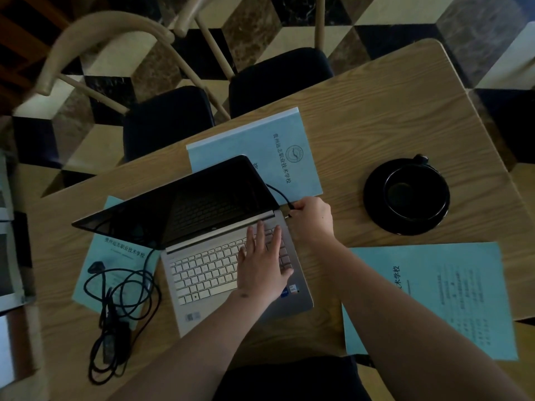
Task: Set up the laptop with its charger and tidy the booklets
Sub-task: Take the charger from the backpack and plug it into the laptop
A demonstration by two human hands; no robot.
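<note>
My right hand (314,217) pinches the charger plug (290,211) at the right rear corner of the open laptop (231,256), just beside the hinge, the plug's tip aimed leftward at the machine's right side wall; in this dim light I cannot tell whether the tip has entered the port or only sits against it. My left hand (265,263) lies flat on the right half of the keyboard, fingers straight and spread, holding nothing, bracing the laptop against the sideways push I judge the plug will need. The cable (278,192) runs from the plug back behind the screen, and the rest of the charger (115,314) sprawls in loose coils toward the left edge of the bench (390,111), partly on one blue booklet (115,256). A second booklet (260,146) lies behind the screen near the far edge, a third (434,299) at the near right corner under my right forearm. All three are well apart and not yet gathered. A dark cup on its saucer (406,195) stands to the right of the laptop.
</note>
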